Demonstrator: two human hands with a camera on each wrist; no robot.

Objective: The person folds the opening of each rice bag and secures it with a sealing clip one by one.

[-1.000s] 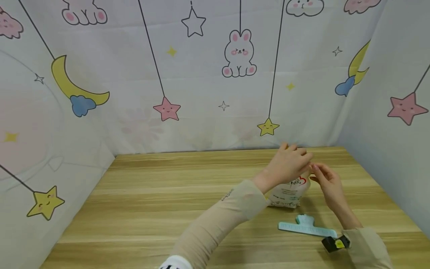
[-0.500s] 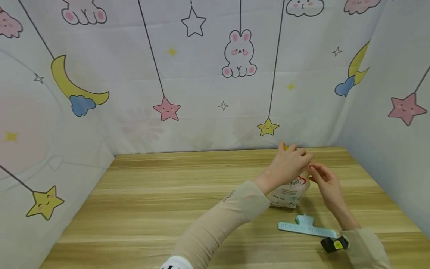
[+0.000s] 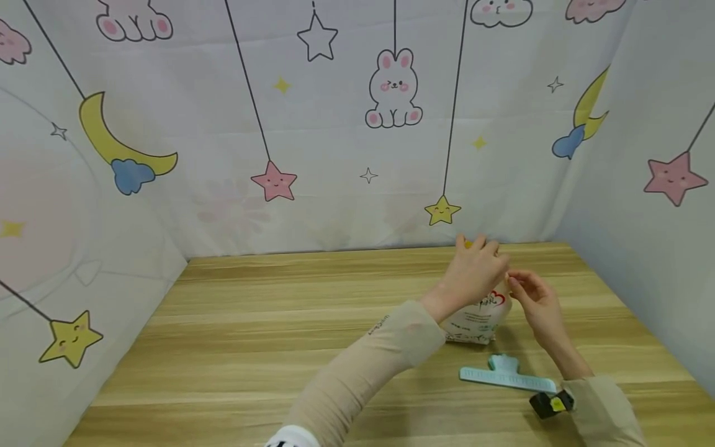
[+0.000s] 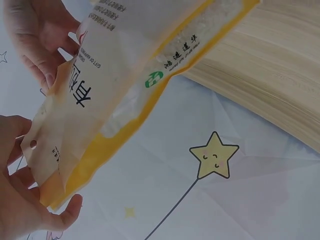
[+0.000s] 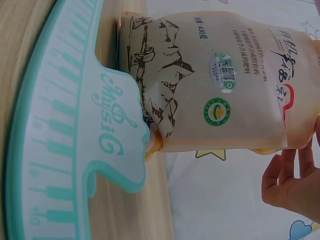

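Note:
A bag of rice [image 3: 472, 324], pale with a red heart outline, stands upright on the table. White grains show through its clear side window [image 4: 205, 27], which is bordered in yellow. My left hand [image 3: 472, 270] holds the bag's top from the left, fingers spread over the upper edge. My right hand [image 3: 539, 305] pinches the bag near its top right corner with thumb and fingers. In the right wrist view the bag [image 5: 200, 85] shows mountain drawings, a green round logo and a label. A mint-green bag clip [image 3: 507, 375] lies in front of it, untouched.
The wood-grain table [image 3: 268, 335] is bounded by a white cloth backdrop [image 3: 335, 124] printed with stars, moons and a rabbit. A black wrist camera [image 3: 550, 405] on my right sleeve sits by the right end of the clip.
Both hands have shifted slightly left along the bag's top. More of a yellow corner shows by my left fingertips. The clip stays put; the whole view has drifted a little.

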